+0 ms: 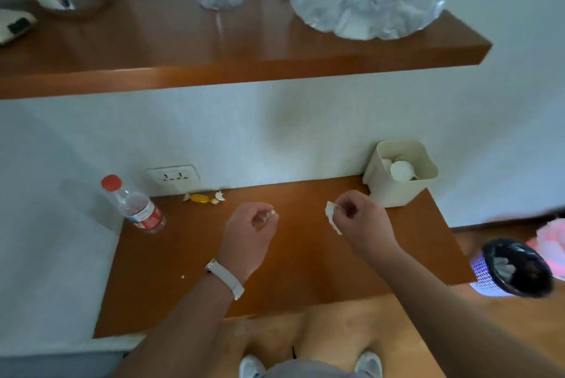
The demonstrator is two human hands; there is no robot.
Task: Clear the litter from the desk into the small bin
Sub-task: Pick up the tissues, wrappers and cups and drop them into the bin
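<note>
Head view: there is only this 1 view. Every place here is given from the cream tub (397, 194), which stands at the back right corner of the desk (171, 286), against the wall.

The right hand (357, 215) hangs just left of the tub and a little nearer the person. Its thumb and fingertip pinch a white scrap (331, 217) of paper that dangles clear of the wood. The left hand (253, 224) is further left of the tub, its fingers curled and nipping a small scrap (272, 212) at their tips.

Well left of the tub, along the wall, lie a yellow sweet (200, 198) in its wrapper and a torn bit (219, 195) just beside it. A crumb (182, 276) sits far left of the tub and towards the front edge. A water bottle (134, 205) with a red cap stands furthest left.

Off the desk, right of the tub and lower, a mesh bin (481, 270) with a black liner sits on the floor.

The step in hand looks like carrying: 2 pieces are lifted and neither has been dropped. I cannot tell for certain which container is the small bin. The tub is the closer and holds white round things, while the mesh bin holds crumpled paper. The next move calls for bringing both hands over the chosen opening and releasing there, since light paper may drift. After that the hands go back left for the sweet, the torn bit and the crumb.
</note>
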